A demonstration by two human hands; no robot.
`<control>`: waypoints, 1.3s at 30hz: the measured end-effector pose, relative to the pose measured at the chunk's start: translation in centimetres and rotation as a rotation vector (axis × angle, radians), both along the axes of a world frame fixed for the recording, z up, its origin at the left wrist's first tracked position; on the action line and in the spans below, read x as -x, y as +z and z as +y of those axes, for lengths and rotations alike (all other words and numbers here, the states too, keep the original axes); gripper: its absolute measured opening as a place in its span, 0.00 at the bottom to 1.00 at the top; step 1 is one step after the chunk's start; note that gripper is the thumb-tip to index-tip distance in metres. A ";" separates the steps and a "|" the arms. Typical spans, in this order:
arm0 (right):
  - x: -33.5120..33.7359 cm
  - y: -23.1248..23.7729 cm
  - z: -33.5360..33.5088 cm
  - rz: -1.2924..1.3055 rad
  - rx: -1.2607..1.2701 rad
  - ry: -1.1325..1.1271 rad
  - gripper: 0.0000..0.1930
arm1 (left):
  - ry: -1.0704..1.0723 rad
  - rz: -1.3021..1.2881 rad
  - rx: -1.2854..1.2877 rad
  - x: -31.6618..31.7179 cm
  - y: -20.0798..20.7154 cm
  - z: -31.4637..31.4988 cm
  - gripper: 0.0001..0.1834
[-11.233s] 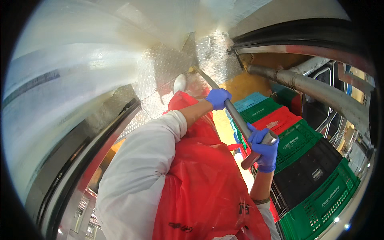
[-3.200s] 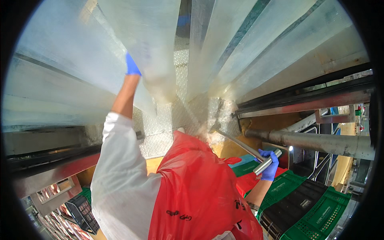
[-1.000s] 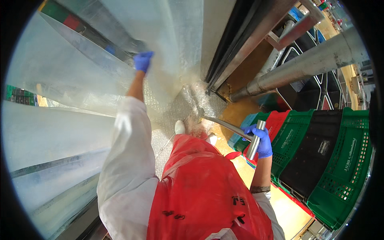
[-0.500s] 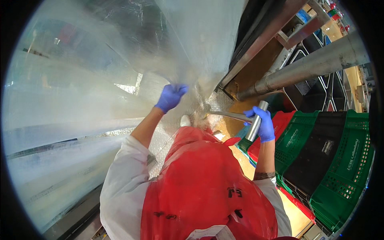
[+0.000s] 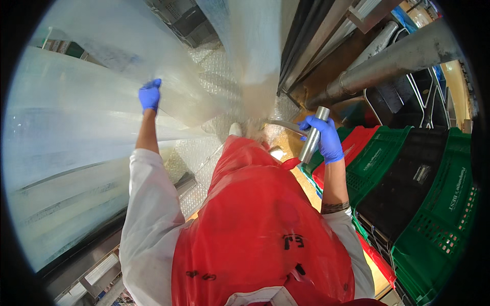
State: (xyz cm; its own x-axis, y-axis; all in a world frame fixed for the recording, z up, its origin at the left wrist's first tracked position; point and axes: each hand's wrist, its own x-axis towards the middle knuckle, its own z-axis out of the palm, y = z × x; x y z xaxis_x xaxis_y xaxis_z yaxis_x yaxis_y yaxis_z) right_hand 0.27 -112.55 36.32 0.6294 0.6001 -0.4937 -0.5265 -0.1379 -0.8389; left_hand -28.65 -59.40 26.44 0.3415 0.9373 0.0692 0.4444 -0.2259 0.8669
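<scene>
My left hand (image 5: 150, 96), in a blue glove, is closed at a translucent plastic strip curtain (image 5: 102, 102), its fingers on the edge of one strip. The arm stretches out to the left, and that strip hangs aside over the floor. Lower on the right, my gloved right hand (image 5: 328, 138) is wrapped round a metal T-handle (image 5: 315, 133). A curved metal rod (image 5: 286, 125) runs from this handle toward the left; what its far end meets is blurred.
Beside my right arm stand green, black and red plastic crates (image 5: 418, 178). A thick metal pipe (image 5: 393, 61) and black crates (image 5: 403, 102) lie beyond. Another curtain strip (image 5: 255, 56) hangs ahead. Textured metal plate (image 5: 191, 158) covers the floor.
My left hand has moved left and forward, drawing the curtain strip aside, so more floor and dark crates beyond show. My right hand keeps hold of the T-handle.
</scene>
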 end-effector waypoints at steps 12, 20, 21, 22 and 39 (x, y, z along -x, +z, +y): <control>1.2 -0.1 -3.2 0.017 -0.064 -0.065 0.13 | -0.184 -0.162 0.450 -2.1 -8.8 -5.7 0.17; 1.1 -1.6 -3.4 -0.019 -0.094 -0.092 0.12 | -0.775 0.037 0.576 -10.4 -10.5 -19.7 0.14; 1.1 -1.7 -3.9 -0.043 -0.073 -0.115 0.12 | -0.938 0.188 0.328 -9.9 -8.8 -19.9 0.13; 1.2 -1.5 -3.7 -0.059 -0.060 -0.115 0.12 | -0.727 0.112 0.426 -7.7 -10.8 -17.5 0.14; 3.6 -0.7 -1.2 -0.108 0.022 -0.341 0.18 | -0.130 0.031 0.016 -21.1 -7.3 -1.3 0.69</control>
State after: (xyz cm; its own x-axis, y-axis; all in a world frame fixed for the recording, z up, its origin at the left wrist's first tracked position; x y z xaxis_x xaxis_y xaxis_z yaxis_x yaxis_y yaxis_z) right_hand -3.30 -113.71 35.63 0.8409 0.3360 -0.4243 -0.4542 0.0118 -0.8908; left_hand -7.52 -60.71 19.16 0.4619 0.8859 0.0425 0.4386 -0.2697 0.8573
